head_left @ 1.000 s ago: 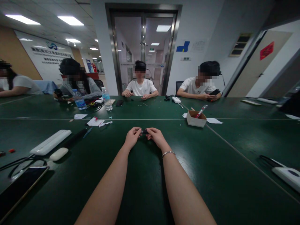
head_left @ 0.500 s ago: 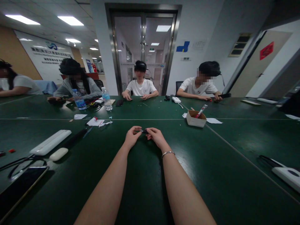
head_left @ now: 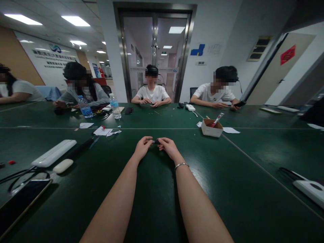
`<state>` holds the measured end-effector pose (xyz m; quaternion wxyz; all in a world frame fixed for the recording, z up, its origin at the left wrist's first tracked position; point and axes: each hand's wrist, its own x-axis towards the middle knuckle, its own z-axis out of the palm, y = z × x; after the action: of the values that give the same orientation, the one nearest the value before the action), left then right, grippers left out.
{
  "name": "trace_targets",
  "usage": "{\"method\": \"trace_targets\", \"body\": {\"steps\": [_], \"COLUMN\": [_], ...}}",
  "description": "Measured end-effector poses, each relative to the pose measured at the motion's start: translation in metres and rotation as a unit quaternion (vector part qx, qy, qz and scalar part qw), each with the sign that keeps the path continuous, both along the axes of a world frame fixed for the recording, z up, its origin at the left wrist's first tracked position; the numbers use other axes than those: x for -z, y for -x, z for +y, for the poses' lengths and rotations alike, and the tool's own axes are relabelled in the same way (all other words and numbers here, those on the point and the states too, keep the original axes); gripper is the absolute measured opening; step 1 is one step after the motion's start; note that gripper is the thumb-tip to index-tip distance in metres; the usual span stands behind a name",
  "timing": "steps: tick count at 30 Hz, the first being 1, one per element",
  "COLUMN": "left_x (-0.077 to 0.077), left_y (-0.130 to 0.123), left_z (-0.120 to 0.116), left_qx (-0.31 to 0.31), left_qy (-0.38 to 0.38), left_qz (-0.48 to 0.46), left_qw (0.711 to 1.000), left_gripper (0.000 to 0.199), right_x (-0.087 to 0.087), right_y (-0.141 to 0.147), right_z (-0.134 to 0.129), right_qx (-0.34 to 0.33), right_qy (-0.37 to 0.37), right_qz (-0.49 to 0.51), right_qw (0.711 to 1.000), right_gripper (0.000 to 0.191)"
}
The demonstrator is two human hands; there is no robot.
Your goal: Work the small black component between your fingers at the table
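Observation:
My left hand [head_left: 144, 145] and my right hand [head_left: 167, 147] meet over the dark green table [head_left: 157, 189], fingers closed in a pinch. Between them is a small black object with a shiny, silvery end [head_left: 156, 141], too small to tell its exact kind. The right fingertips grip its black part, while those of the left are pinched at the silvery end. A silver bangle [head_left: 181, 165] circles my right wrist.
To the left lie a phone [head_left: 24, 206], a white power bank [head_left: 54, 153] and a white oval case [head_left: 63, 166]. A small cardboard box [head_left: 212, 129] stands right of centre, paper scraps [head_left: 103, 131] left. Several people sit across the table behind two water bottles [head_left: 115, 107].
My hands and the small black object stay in nearly the same place. Across the table, the middle person's hands have drawn closer together, and the right person's hands have shifted slightly.

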<state>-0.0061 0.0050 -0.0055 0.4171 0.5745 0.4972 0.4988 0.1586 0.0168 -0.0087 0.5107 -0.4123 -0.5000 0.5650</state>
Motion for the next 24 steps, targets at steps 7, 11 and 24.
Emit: {"method": "trace_targets", "body": {"steps": [7, 11, 24], "left_x": [-0.0022, -0.0012, -0.0054], "left_y": [0.0002, 0.0013, 0.0010], "left_z": [-0.0024, -0.0021, -0.0030], "left_qx": [-0.006, -0.001, -0.024], "left_qy": [-0.020, -0.039, -0.015], "left_qz": [-0.013, -0.006, -0.011], "left_qw": [1.000, 0.999, 1.000], "left_gripper": [0.031, 0.031, 0.041], "right_x": [0.0013, 0.0023, 0.0017], "right_y": [-0.0004, -0.0003, 0.0010], "right_z": [0.0004, 0.0013, 0.0016], "right_qx": [-0.002, -0.006, -0.002], "right_qy": [0.001, -0.003, 0.008], "right_qz": [0.007, 0.006, 0.012], "right_qw": [1.000, 1.000, 1.000], "right_gripper": [0.029, 0.029, 0.028]}}
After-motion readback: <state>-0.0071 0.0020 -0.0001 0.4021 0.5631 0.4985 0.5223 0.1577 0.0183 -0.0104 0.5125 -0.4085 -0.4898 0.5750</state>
